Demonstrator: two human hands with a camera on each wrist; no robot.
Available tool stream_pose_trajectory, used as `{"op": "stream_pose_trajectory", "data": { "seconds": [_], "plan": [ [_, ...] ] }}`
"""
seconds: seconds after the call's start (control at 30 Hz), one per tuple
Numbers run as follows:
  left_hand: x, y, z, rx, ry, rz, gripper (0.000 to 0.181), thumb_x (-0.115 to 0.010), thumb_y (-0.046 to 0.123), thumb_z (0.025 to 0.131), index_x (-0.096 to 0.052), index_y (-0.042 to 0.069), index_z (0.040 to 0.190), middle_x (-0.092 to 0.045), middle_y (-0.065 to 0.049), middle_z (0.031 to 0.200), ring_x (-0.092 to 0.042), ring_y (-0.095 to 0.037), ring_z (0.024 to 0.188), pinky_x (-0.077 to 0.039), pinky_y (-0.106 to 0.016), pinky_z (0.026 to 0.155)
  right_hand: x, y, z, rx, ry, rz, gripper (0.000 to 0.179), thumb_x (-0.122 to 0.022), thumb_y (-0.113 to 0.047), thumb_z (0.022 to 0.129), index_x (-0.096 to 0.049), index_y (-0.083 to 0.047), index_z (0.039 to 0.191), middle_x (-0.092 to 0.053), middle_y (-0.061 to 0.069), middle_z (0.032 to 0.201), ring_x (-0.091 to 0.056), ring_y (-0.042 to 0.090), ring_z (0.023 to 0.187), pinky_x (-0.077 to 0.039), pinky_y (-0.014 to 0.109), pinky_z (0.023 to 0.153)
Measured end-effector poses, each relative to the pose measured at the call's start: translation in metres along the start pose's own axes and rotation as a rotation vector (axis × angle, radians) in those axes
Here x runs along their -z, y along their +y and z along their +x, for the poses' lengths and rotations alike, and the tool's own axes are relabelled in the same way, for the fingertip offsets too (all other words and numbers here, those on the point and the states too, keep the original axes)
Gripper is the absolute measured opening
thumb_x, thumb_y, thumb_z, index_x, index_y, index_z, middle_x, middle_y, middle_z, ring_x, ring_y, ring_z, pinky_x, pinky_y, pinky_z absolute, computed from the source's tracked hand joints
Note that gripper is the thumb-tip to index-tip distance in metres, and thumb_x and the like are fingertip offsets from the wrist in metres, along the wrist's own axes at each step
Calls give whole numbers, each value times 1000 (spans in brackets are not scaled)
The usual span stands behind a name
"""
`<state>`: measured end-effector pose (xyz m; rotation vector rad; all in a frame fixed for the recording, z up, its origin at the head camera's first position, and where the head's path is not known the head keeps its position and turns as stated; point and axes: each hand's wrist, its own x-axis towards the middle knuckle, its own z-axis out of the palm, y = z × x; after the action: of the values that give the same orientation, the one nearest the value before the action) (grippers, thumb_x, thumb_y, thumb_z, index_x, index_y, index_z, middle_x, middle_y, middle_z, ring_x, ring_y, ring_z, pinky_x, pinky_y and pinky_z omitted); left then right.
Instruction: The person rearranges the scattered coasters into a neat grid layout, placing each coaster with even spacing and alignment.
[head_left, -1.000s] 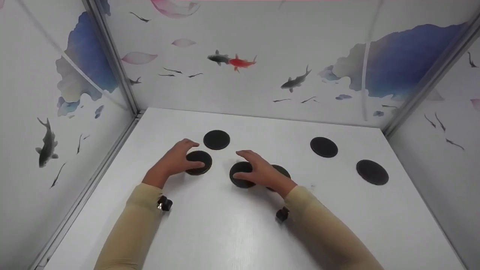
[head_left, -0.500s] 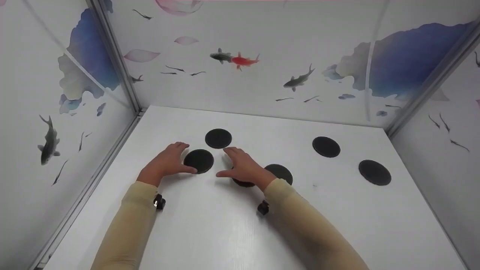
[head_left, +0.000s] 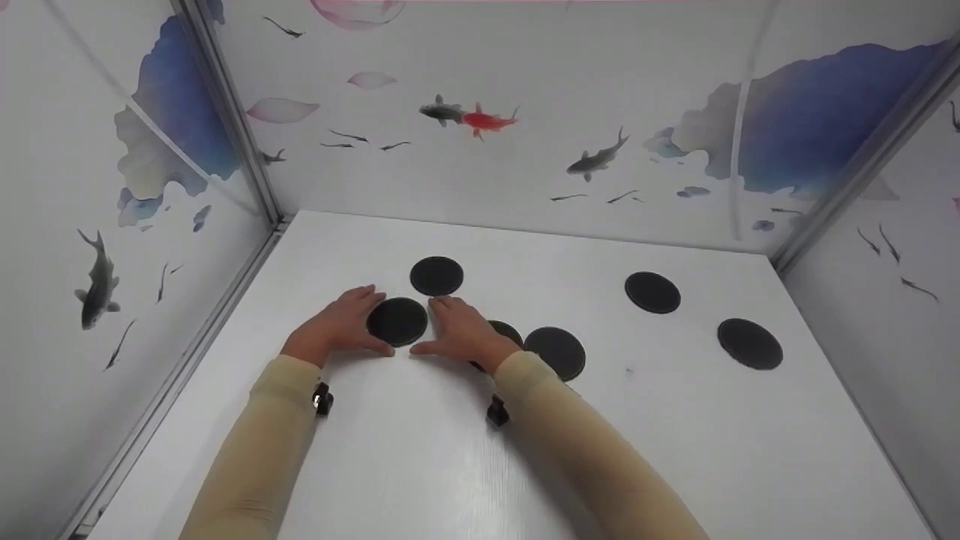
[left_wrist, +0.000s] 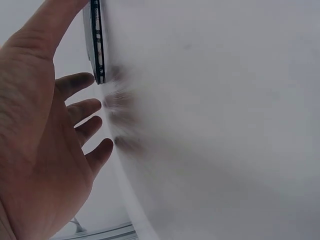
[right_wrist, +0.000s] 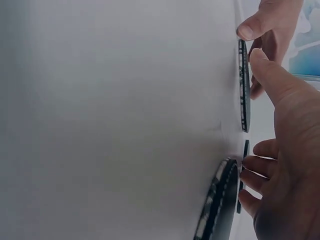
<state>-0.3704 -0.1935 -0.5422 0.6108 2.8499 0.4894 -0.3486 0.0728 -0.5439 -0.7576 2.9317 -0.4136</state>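
A flat round black coaster lies on the white table, framed by both hands. My left hand is at its left side, thumb at the near rim and fingers at the far left rim. In the left wrist view that coaster shows a pale patterned band along its edge, with an index fingertip right at it. From the right, my right hand spreads its thumb and fingers beside the same coaster, fingers nearly straight. Under the right hand's wrist, another coaster is partly hidden.
Behind the hands lies a black coaster. A further coaster touches the partly hidden one. Two coasters, one farther back and one nearer the edge, lie at the right. White printed panels wall the table on three sides.
My right hand has moved left from over the middle coaster to the left coaster's right side. My left hand, earlier with its thumb over that coaster, has drawn back to its rim.
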Motion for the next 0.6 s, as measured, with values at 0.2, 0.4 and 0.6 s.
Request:
{"op": "stream_pose_trajectory", "data": {
  "seconds": [0.2, 0.4, 0.6],
  "plan": [
    [0, 0, 3, 5, -6, 12, 118, -81, 73, 66, -37, 11, 157, -24, -15, 165, -20, -35, 152, -29, -56, 116, -6, -8, 4, -2, 6, 5, 107, -63, -77, 81, -34, -8, 157, -35, 10, 161, -31, 25, 148, -27, 39, 120],
    [-1, -1, 2, 23, -24, 2, 117, -81, 73, 66, -37, 16, 158, -23, -12, 166, -21, -35, 151, -30, -58, 115, -9, -15, 8, -2, 19, 37, 105, -67, -73, 81, -36, -7, 156, -35, 10, 160, -32, 25, 148, -27, 38, 120],
    [-1, 0, 3, 15, -7, -7, 111, -81, 72, 66, -42, 19, 155, -26, -10, 165, -25, -36, 149, -32, -58, 114, -9, -17, 13, -23, 40, 80, 104, -74, -70, 78, -41, -7, 153, -36, 9, 158, -33, 25, 146, -29, 37, 119]
  ]
}}
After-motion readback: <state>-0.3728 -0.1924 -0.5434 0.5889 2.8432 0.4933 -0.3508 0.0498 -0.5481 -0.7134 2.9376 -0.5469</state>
